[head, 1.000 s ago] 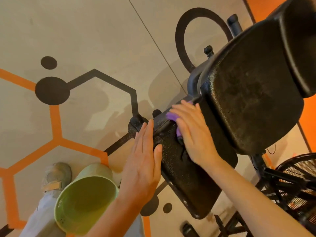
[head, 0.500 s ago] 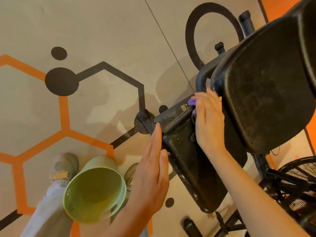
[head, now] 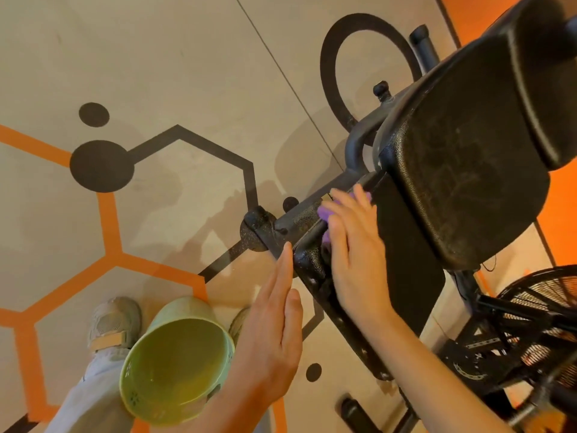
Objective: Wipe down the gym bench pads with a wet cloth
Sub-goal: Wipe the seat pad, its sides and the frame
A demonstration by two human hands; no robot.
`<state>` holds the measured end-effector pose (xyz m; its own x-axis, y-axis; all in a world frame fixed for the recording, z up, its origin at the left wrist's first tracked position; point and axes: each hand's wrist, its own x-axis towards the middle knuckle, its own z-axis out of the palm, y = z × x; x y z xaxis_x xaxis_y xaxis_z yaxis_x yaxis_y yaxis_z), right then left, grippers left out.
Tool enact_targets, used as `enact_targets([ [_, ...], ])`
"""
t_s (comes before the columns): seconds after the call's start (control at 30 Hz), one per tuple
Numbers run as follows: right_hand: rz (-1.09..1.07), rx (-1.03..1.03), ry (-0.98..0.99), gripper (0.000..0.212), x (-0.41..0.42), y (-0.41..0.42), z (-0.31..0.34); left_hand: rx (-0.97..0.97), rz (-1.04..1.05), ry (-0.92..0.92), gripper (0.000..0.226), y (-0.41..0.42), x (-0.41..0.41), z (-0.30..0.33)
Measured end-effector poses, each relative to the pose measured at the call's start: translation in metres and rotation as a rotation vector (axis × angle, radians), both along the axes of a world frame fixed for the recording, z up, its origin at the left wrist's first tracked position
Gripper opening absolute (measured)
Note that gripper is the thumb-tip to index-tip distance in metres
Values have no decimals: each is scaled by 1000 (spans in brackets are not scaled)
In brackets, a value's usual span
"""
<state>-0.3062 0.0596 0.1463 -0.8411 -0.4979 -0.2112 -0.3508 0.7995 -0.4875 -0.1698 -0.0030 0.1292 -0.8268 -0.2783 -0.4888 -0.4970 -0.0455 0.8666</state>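
A black gym bench stands at the right, with a small lower pad (head: 402,254) and a larger seat pad (head: 462,170) above it. My right hand (head: 356,248) lies flat on the top left edge of the lower pad and presses a purple cloth (head: 324,214) against it; most of the cloth is hidden under the fingers. My left hand (head: 274,332) is flat with fingers together, its fingertips touching the left rim of the same pad, holding nothing.
A pale green bucket (head: 175,364) stands on the floor by my shoes (head: 109,323). The bench's black metal frame (head: 299,214) juts left over the hexagon-patterned floor. A black fan cage (head: 543,295) and more frame parts crowd the lower right.
My right hand with the cloth slid up along the lower pad's edge toward the frame, then spread flat. My left hand stayed against the pad's left rim.
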Motion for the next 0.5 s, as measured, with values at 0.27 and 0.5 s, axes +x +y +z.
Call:
enact_targets([
  [0.27,21,-61,-29,41,-14,3,0,-13,-104,65,53,-21,0,-1],
  [0.5,-76,-22,106,37,-32,0,-14,-37,-114,125,51,-25,0,-17],
])
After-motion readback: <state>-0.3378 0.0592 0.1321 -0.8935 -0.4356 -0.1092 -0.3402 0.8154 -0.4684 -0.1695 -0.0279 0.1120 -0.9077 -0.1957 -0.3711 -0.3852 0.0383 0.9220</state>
